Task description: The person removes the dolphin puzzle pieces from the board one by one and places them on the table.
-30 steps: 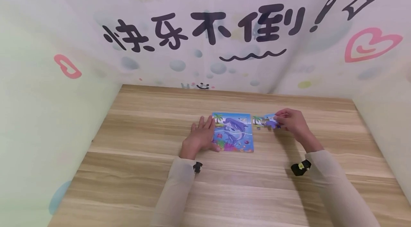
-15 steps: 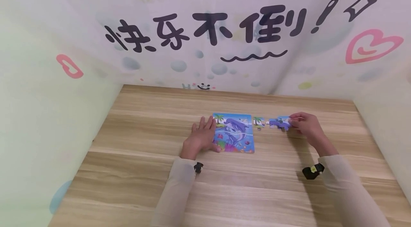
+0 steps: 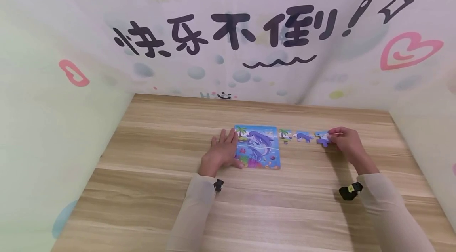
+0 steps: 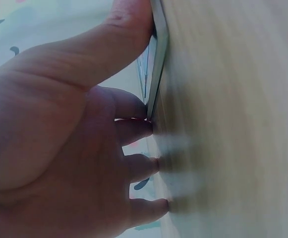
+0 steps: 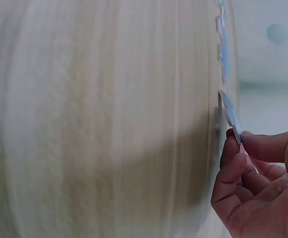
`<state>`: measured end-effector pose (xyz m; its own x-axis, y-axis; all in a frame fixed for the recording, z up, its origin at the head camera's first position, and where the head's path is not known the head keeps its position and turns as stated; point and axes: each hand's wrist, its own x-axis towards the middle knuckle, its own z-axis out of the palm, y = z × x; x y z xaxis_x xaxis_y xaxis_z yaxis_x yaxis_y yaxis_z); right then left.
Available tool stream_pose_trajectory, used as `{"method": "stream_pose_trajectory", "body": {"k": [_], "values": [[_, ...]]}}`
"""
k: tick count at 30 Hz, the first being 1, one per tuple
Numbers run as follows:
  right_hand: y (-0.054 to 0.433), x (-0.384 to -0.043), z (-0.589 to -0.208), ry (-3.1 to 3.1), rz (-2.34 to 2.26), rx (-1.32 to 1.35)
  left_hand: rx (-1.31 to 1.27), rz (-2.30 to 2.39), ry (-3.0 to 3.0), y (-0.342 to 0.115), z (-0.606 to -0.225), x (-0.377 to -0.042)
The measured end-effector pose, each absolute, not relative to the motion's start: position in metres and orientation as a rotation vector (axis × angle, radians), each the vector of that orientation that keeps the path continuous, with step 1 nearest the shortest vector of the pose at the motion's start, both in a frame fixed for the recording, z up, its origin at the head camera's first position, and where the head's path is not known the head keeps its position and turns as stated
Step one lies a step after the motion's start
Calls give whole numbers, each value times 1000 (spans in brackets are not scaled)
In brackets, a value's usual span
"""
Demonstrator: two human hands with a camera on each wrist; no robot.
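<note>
A square dolphin jigsaw puzzle (image 3: pixel 259 147) lies flat on the wooden table. Along its left side my left hand (image 3: pixel 219 153) rests with fingers extended, the thumb at the lower left corner; the left wrist view shows the thumb over the board's edge (image 4: pixel 157 64) and the fingertips down at the tabletop. My right hand (image 3: pixel 350 147) pinches a blue and purple jigsaw piece (image 3: pixel 322 138) between thumb and fingers. In the right wrist view this piece (image 5: pixel 230 113) tilts, its far edge low by the table. Between it and the puzzle lie a dolphin piece (image 3: pixel 304 137) and a palm tree piece (image 3: pixel 285 134).
The wood-grain table (image 3: pixel 270 212) runs back to a white printed cloth (image 3: pixel 199 46) with dark lettering. Pale side panels (image 3: pixel 53 145) stand at left and right. Black devices (image 3: pixel 350 191) are strapped at both wrists.
My right hand has moved right with the pinched piece. The dolphin piece, overlapped by it earlier, now lies separate on the table beside the palm tree piece. My left hand has stayed in place.
</note>
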<state>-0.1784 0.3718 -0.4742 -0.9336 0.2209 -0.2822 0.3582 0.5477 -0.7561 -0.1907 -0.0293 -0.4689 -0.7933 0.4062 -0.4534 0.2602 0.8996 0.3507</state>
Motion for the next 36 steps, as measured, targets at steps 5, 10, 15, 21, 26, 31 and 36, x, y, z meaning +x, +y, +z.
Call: {"method": "stream_pose_trajectory", "body": {"k": [5,10,15,21,26,31,36], "values": [[367,-179,-476,2657,-1289,491,486,374,2526,-30,-470,-191],[363,-179,-477,2683,-1219,499,481,371,2527,-30,-471,-191],[360,-180,-476,2716,-1167,492,476,373,2528,-30,-472,-191],[358,-180,-477,2777,-1101,458,471,365,2526,-31,-473,-191],[356,-180,-479,2834,-1057,446,480,368,2531,-31,-472,-191],[355,-180,-479,2858,-1037,446,477,385,2524,-30,-470,-191],[355,-180,-479,2853,-1048,462,478,387,2521,-30,-468,-191]]}}
